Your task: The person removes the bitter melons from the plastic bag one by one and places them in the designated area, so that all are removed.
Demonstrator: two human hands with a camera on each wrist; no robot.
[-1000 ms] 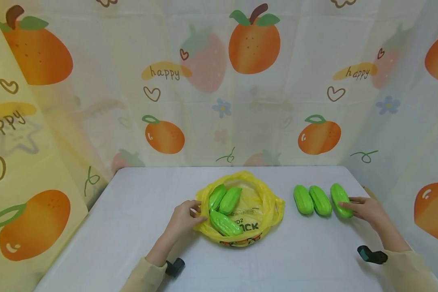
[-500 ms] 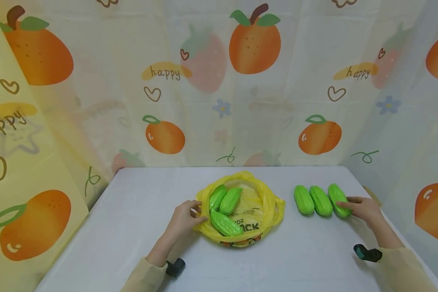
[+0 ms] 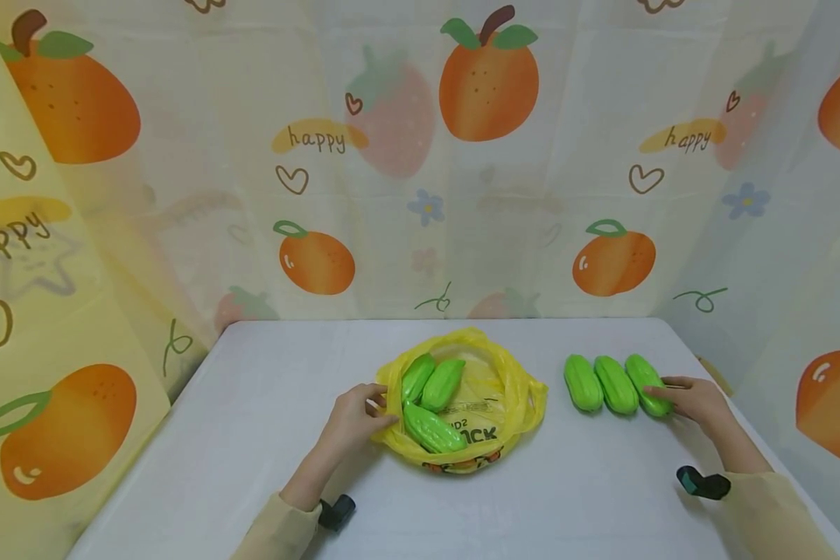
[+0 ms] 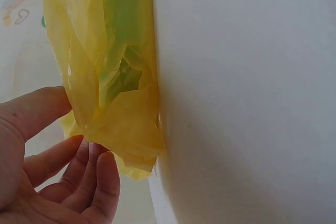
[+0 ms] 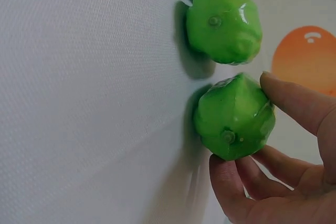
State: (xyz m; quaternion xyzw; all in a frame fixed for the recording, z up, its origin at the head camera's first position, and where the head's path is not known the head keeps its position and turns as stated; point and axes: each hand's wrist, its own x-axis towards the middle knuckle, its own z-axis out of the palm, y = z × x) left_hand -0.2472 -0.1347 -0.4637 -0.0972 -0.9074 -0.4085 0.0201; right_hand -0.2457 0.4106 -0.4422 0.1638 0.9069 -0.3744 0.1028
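Note:
In the head view a yellow plastic bag [image 3: 518, 381] lies with its mouth spread wide, with three plump, ridged green gourds [image 3: 432, 428] inside. My left hand [image 3: 353, 420] pinches the bag's left rim; the left wrist view shows thumb and fingers at the yellow film [image 4: 131, 119], with green showing through it. At the right, my right hand [image 3: 696, 404] holds a green gourd [image 3: 644, 373] between thumb and fingers. Seen from its stem end in the right wrist view, this held gourd [image 5: 236, 119] stands close to the table, with fingertips on both sides.
Two more gourds [image 3: 583, 383] lie side by side just left of the held one, tilted alike. The white table [image 3: 252, 435] reaches back to a fruit-printed curtain [image 3: 392, 218], which also hangs along both sides.
My right hand has moved a little left with its gourd, narrowing the gap to the two others. The left hand and the bag have stayed where they were.

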